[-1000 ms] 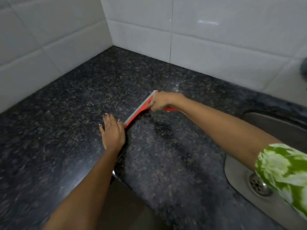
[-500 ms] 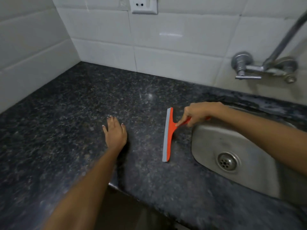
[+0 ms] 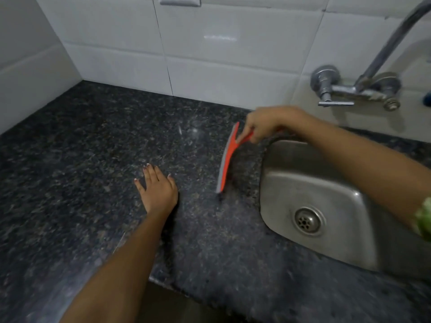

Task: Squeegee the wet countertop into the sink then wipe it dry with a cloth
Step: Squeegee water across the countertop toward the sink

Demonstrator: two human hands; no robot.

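Gripped the orange squeegee (image 3: 227, 157) in the right hand (image 3: 265, 123) just left of the sink (image 3: 326, 194), left hand (image 3: 157, 190) spread flat on the worktop (image 3: 81, 159) farther left.

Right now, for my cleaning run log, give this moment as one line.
right hand: gripping orange squeegee, blade near steel sink | left hand: flat on black granite countertop | cloth: not visible

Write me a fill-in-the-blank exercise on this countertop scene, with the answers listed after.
1. The right hand grips the handle of the orange ____.
2. The left hand lies flat on the dark ____.
3. The squeegee blade sits just left of the steel ____.
4. Above the sink, a metal ____ is fixed to the tiled wall.

Answers: squeegee; countertop; sink; tap
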